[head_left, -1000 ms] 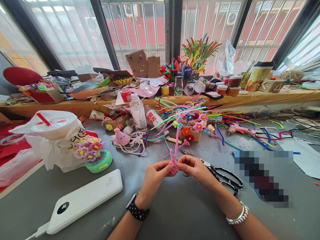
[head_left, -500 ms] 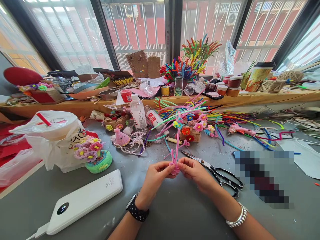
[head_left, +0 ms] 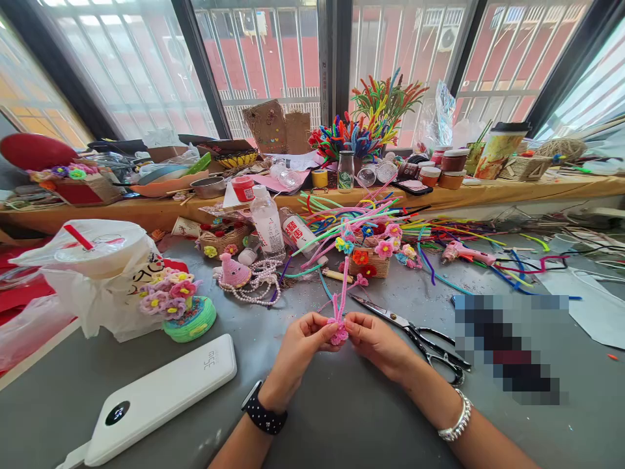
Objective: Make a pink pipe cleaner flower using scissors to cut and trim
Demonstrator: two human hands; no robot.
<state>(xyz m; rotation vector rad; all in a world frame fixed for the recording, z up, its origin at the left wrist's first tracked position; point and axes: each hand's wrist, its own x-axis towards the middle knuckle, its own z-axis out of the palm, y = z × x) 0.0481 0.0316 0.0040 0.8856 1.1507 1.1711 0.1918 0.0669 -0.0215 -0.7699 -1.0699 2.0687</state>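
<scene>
Between my two hands is a pink pipe-cleaner flower (head_left: 338,333), its fuzzy petals bunched low and its long stems standing up and away from me. My left hand (head_left: 303,342) is closed, pinching the flower's left side between thumb and fingers. From the right, my right hand (head_left: 374,340) pinches the flower's other edge, fingers curled. Scissors (head_left: 415,332) with black handles lie just right of my right hand, blades pointing away to the left. Beyond the stems stands a small woven basket (head_left: 378,266) with colourful fuzzy flowers on it.
A white power bank (head_left: 163,397) lies at left, near a green pot of fuzzy flowers (head_left: 190,319) and a bagged drink cup (head_left: 102,260). Loose pipe cleaners (head_left: 424,231), bottles (head_left: 267,225), pearl strings (head_left: 263,283) and a pink glue gun (head_left: 469,253) spread behind. A blurred-out object (head_left: 508,352) lies right.
The view has shifted slightly, so everything sits a little further left. Both hands keep their pinch on the pink flower, with barely any change in finger position.
</scene>
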